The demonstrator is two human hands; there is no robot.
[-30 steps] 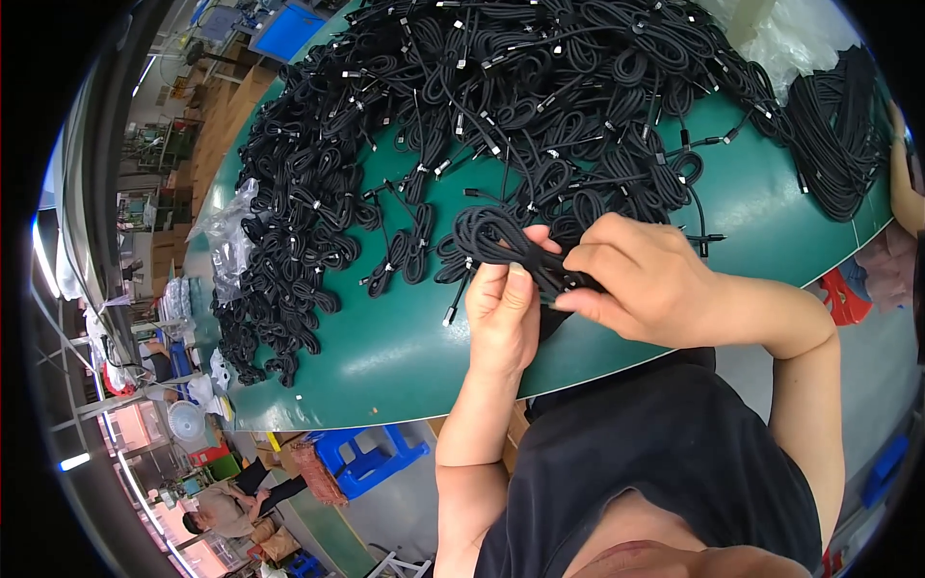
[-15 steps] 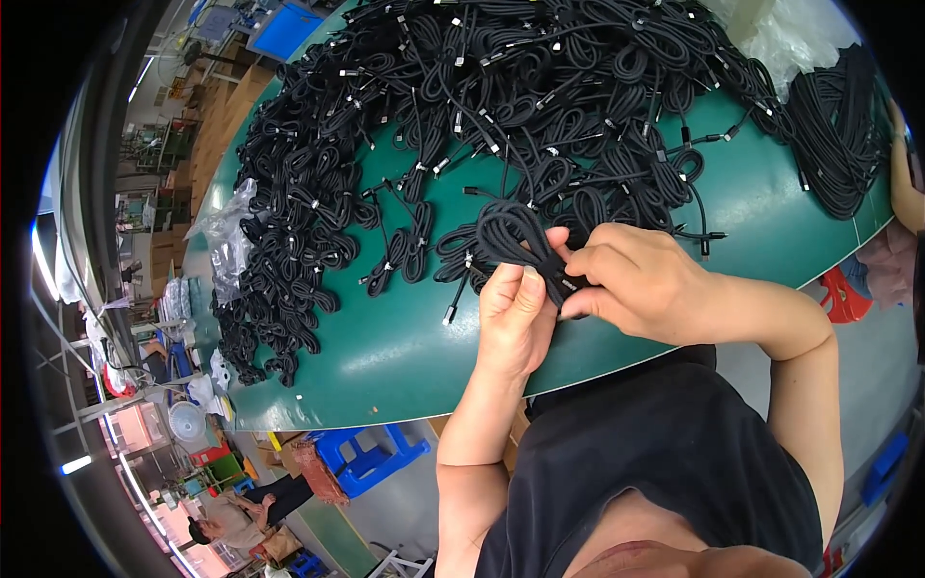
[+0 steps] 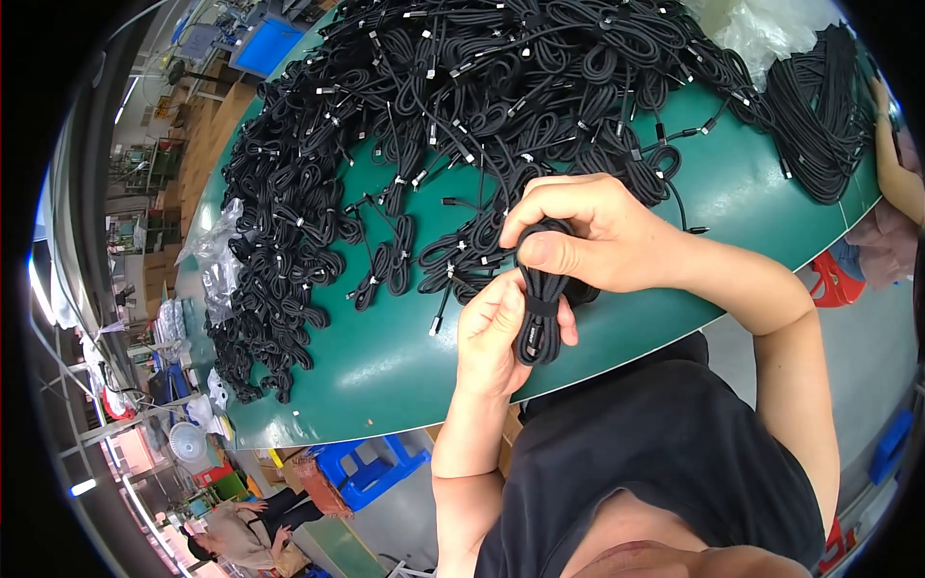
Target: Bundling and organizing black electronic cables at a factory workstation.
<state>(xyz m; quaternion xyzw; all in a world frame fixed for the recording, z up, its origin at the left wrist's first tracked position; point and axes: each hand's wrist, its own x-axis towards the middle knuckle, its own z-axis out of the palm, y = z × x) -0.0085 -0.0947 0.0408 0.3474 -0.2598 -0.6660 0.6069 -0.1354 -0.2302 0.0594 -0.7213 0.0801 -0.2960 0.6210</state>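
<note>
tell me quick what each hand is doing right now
Left hand: closed on the lower part of the coiled black cable bundle.
Right hand: closed on the top of the same bundle, thumb pressed against it.

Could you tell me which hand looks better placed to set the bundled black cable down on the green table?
Probably the left. The left hand grips the bundled cable at its strap, above bare green table, while the right hand only pinches its top loop.
</note>
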